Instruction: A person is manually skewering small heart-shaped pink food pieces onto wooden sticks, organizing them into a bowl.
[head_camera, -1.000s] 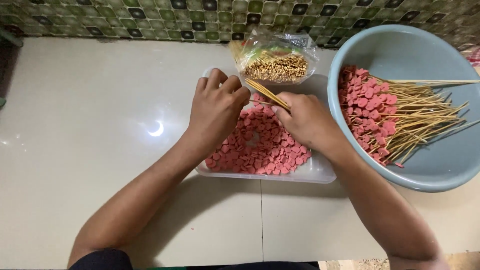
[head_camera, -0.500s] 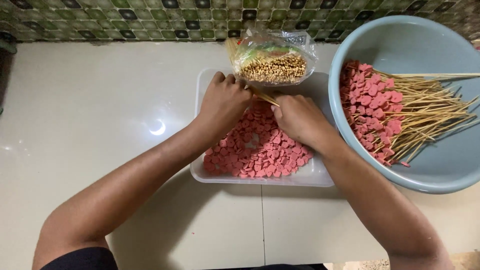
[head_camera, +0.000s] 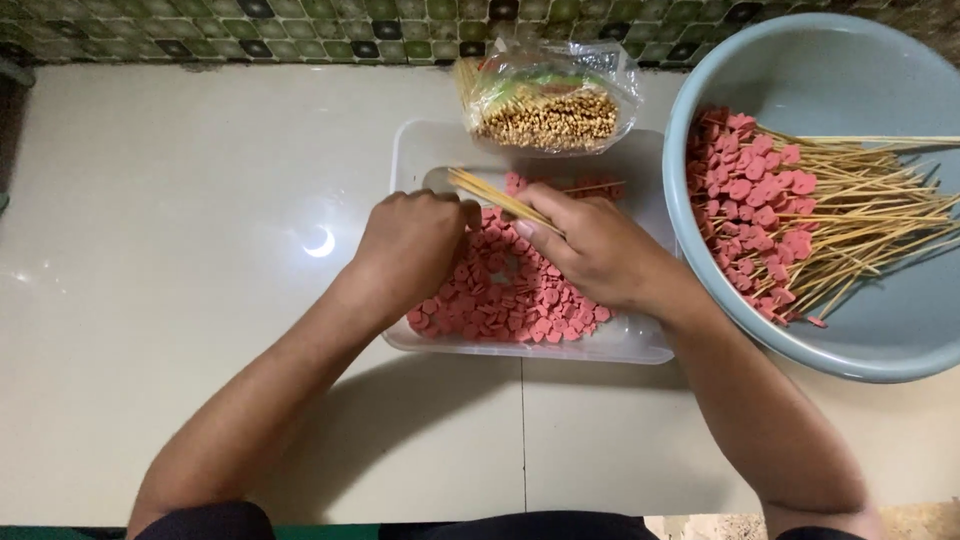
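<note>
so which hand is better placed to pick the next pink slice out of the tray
Probably the left hand: it rests on the pink slices in the clear tray and holds no sticks. The right hand is busy gripping the bamboo skewers.

Glossy cream tiled surface, one grout line running near centre. Reflected lamp glare at left. Green-and-dark mosaic tile wall along far edge.

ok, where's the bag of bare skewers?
Head view, top centre: the clear bag of skewers lies at the far edge of the clear tray, left of the blue basin.
</note>
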